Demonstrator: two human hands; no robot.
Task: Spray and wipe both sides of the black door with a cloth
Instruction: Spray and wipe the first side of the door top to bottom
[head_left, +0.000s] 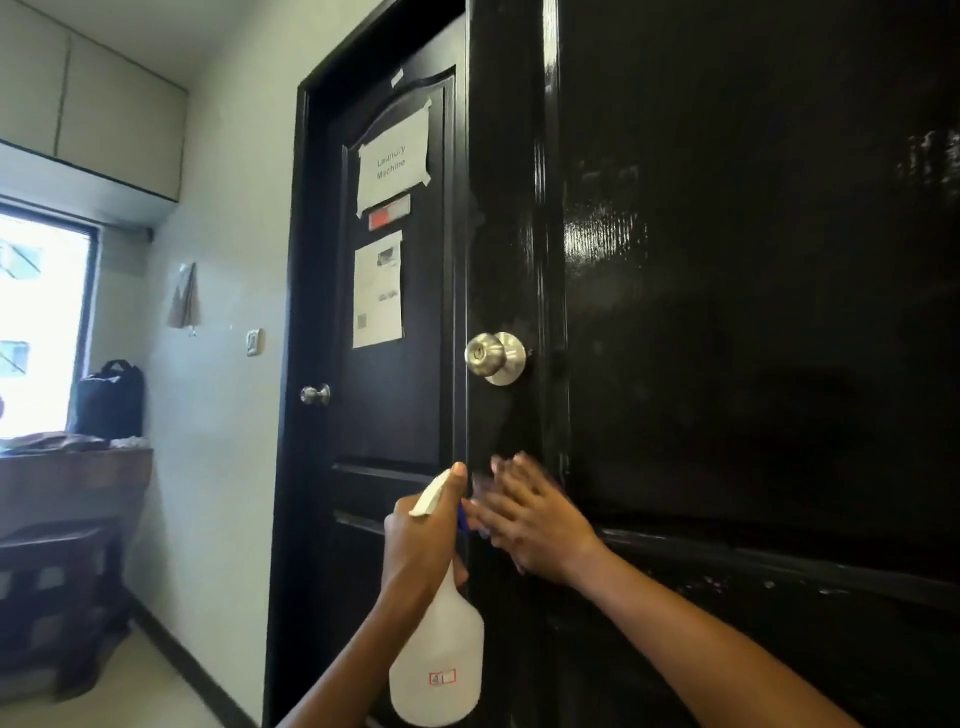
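A second black panelled door (395, 395) bears taped white paper notices (393, 162); a dark bag (111, 397) sits by the bright window (41, 322)

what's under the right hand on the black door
A sliver of blue or purple, probably the cloth, peeks out at the fingertips of the right hand. The blurred hand covers the rest, so it can't be confirmed.

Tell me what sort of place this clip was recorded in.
Probably a shared residence or dormitory hallway. The far black door carries a taped paper sign reading "Laundry Machine" and a printed notice; both doors have keyed knobs, and a bag sits on a wooden table by the window.
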